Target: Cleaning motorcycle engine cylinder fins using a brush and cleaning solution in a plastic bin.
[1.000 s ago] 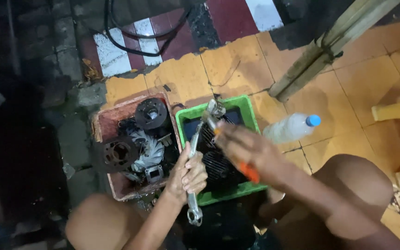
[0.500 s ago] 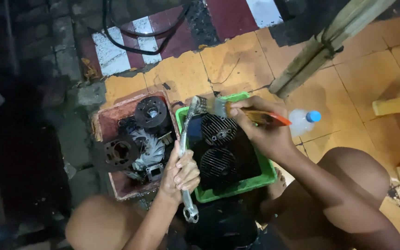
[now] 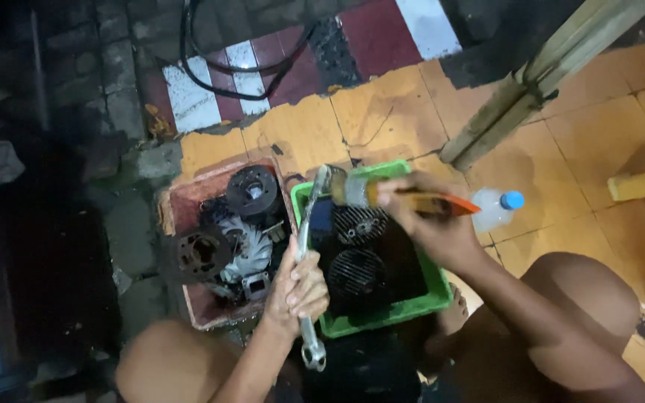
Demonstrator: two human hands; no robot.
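Left hand (image 3: 298,287) closed around the shaft of a long metal wrench (image 3: 306,254), held upright over the gap between a red tray (image 3: 181,213) of dark engine parts and a green tray (image 3: 412,298). Right hand (image 3: 431,224) grips an orange-handled brush (image 3: 382,195), its head near the wrench's top end, above the green tray's black finned part (image 3: 356,272). Both trays sit on the yellow tiled floor (image 3: 576,172); a plastic bottle (image 3: 496,209) lies just beside the right hand.
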